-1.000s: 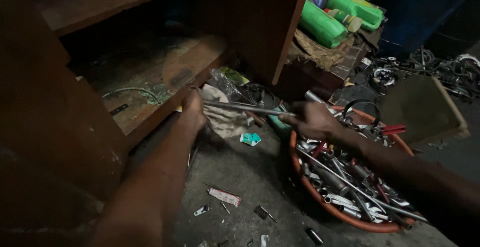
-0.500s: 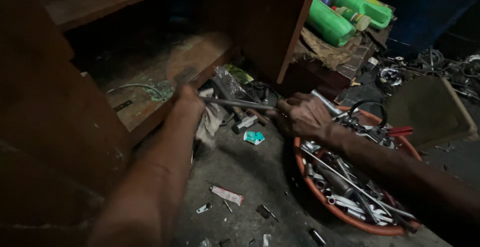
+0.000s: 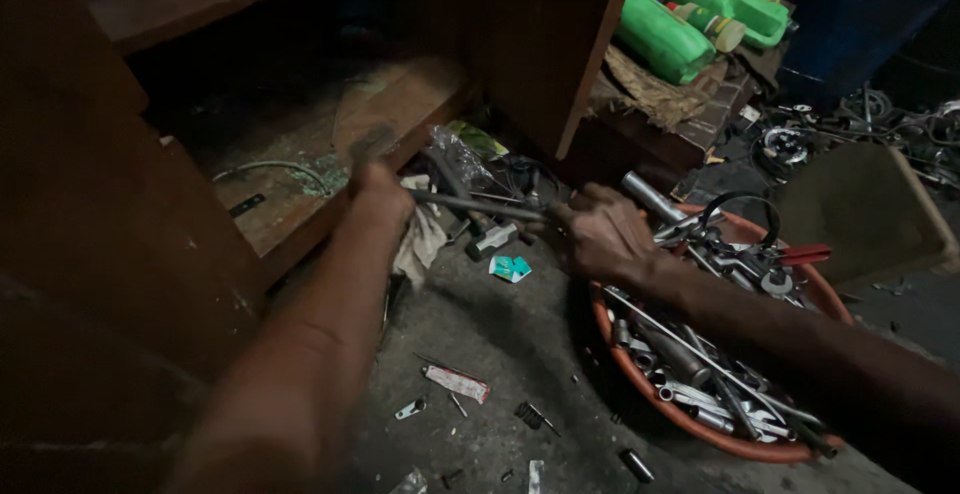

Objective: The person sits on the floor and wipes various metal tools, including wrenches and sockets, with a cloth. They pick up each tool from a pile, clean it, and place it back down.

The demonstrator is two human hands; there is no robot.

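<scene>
Holding a long metal rod [image 3: 470,204] between both hands, level, just above the concrete floor [image 3: 500,354]. Left hand [image 3: 380,189] clenched on the rod's 9 o'clock end, at the lip of a wooden cabinet shelf [image 3: 300,184]. Right hand [image 3: 600,234] clenched on the 3 o'clock end, just over the rim of an orange basin [image 3: 720,439] full of sockets and wrenches.

Under the rod: white rag [image 3: 425,239], clear plastic wrap, small teal packet [image 3: 510,268]. Red-handled pliers [image 3: 800,254] lie in the basin at 3 o'clock of the right hand. Green bottles [image 3: 665,39] sit on a low ledge at 1 o'clock. Scattered bits and a small tube [image 3: 455,382] on the floor at 6 o'clock.
</scene>
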